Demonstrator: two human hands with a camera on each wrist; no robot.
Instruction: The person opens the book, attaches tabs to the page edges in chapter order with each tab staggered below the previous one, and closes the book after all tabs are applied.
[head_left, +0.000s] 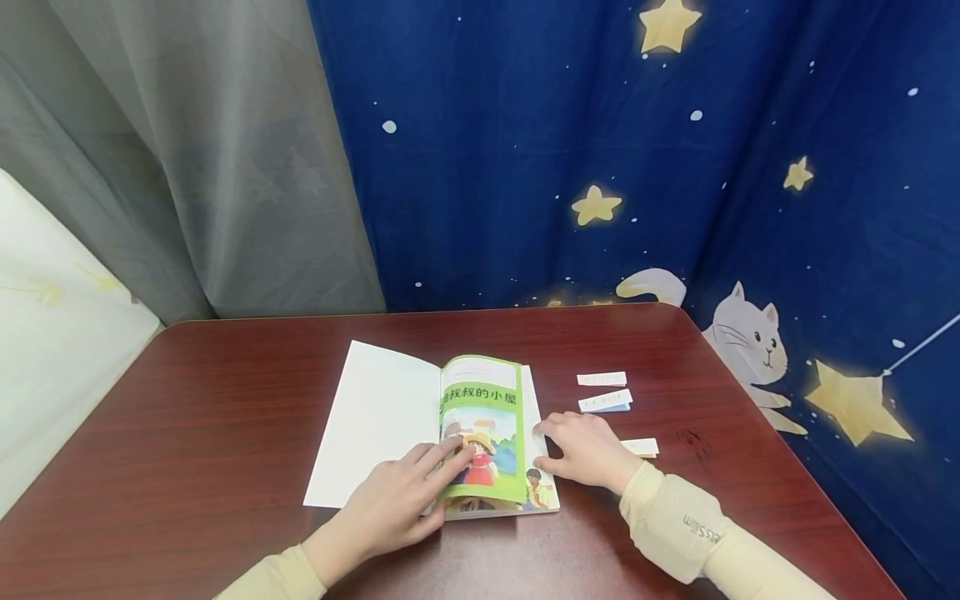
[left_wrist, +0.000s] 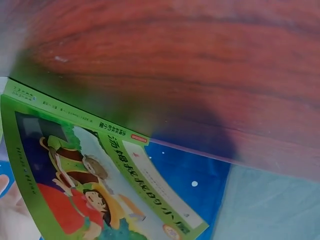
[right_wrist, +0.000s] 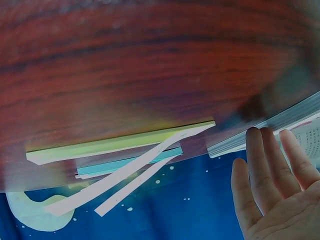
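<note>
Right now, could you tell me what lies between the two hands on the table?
In the head view, the open book lies between them: the left hand presses its green page, and the right hand touches its right edge.

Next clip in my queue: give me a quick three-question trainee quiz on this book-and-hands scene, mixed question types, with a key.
1. True or false: the left hand lies flat on the open book.
2. Multiple choice: where are the small paper slips? A) on the book's blank left page B) on the table to the right of the book C) in the left hand
3. Fill in: the right hand touches the book's ____ edge.

Key: 1 true; 2 B; 3 right.
</note>
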